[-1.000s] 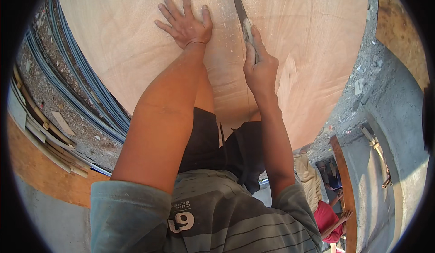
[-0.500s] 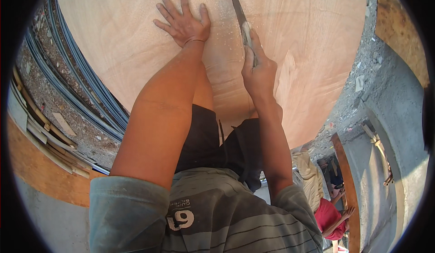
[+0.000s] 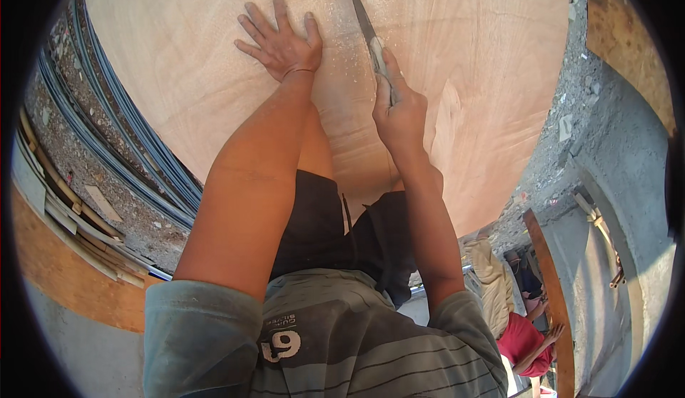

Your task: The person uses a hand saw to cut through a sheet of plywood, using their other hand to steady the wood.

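Observation:
A large sheet of light-brown plywood (image 3: 178, 63) spreads out before me. On its surface, left of the middle, my left hand (image 3: 289, 47) lies flat with the fingers spread, holding nothing. My right hand (image 3: 401, 109) is wrapped round the pale handle of a handsaw (image 3: 362, 16). The saw's dark tapering blade points away from me and slightly left, and its far tip runs out of the top of the picture. Pale sawdust is scattered on the plywood between my left hand and the blade.
Bundled dark rods (image 3: 128, 130) lie on gravel to the left, beside bamboo poles and boards (image 3: 85, 230). Grey rubble ground (image 3: 571, 123) borders the sheet on the right. At the lower right, a person in a red shirt (image 3: 524, 341) has a hand on a long brown plank (image 3: 549, 284).
Both hands and the plywood appear shifted slightly left in the picture. My left hand sits a little lower, still flat; my right hand keeps its grip on the saw.

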Tool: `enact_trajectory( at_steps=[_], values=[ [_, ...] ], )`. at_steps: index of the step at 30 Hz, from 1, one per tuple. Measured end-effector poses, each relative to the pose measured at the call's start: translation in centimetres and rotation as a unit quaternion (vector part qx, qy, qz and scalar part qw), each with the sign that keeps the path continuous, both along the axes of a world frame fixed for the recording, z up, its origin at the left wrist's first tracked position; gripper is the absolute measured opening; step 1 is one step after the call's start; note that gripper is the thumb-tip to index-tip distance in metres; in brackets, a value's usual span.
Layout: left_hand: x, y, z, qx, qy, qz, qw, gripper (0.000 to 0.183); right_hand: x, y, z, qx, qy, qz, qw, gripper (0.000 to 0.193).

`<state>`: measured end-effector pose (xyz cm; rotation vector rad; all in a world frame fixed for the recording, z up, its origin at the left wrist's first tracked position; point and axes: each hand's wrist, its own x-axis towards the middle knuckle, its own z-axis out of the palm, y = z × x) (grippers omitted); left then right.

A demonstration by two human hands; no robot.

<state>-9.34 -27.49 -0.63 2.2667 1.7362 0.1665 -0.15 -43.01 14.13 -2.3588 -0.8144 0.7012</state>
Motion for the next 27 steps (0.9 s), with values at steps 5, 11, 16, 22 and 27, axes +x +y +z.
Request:
enact_trajectory(
  at_steps=[5,11,16,22,27],
  values=[
    [-0.5,-0.3,0.6,-0.018,0.042,0.003,0.999,0.075,0.2,-3.0,0.7,0.103,0.178,-0.058,0.977,0.065],
    [0.2,-0.3,1.6,-0.023,0.042,0.006,0.999,0.075,3.7,-18.4,-9.2,-0.148,-0.169,-0.295,0.929,0.072],
    [0.3,0.2,1.9,-0.005,0.045,0.009,0.999,0.075,4.4,-19.9,-14.1,-0.281,-0.22,-0.393,0.847,0.072],
    [0.4,-0.1,2.7,-0.014,0.062,0.008,0.998,0.074,4.4,-20.4,-14.3,-0.309,-0.235,-0.391,0.834,0.07],
    [0.8,-0.6,3.1,0.003,0.053,0.007,0.999,0.073,4.6,-21.2,-14.2,-0.292,-0.23,-0.397,0.839,0.07]
  ],
)
